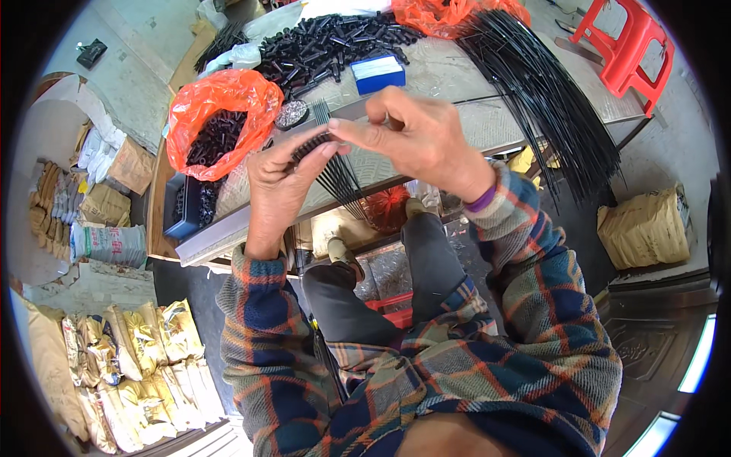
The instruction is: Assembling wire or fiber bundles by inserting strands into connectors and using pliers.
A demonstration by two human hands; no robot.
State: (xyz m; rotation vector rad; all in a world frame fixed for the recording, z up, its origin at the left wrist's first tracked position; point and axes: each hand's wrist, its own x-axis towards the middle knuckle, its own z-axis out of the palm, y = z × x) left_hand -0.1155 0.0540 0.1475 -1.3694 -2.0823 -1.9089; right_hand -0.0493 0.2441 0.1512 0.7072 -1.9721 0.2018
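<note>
My left hand (272,174) is closed around a fanned row of thin black rods (340,186), held over the table's front edge. Their lower ends slant down past the edge, and paler grey tips stick up above the fingers. A row of small black ridged pieces (311,145) sits across the rods between my left thumb and fingers. My right hand (422,141) comes in from the right with thumb and forefinger pinched at the end of that row, beside my left fingertips. Whatever the pinch holds is too small to make out.
Black tubular pieces (327,49) lie heaped on the far table. An orange-red plastic bag (183,103) holds more, beside a dish of small silvery bits (292,116). A blue box (379,75) stands mid-table. Long black rods (544,99) overhang the right edge, near a red stool (628,53).
</note>
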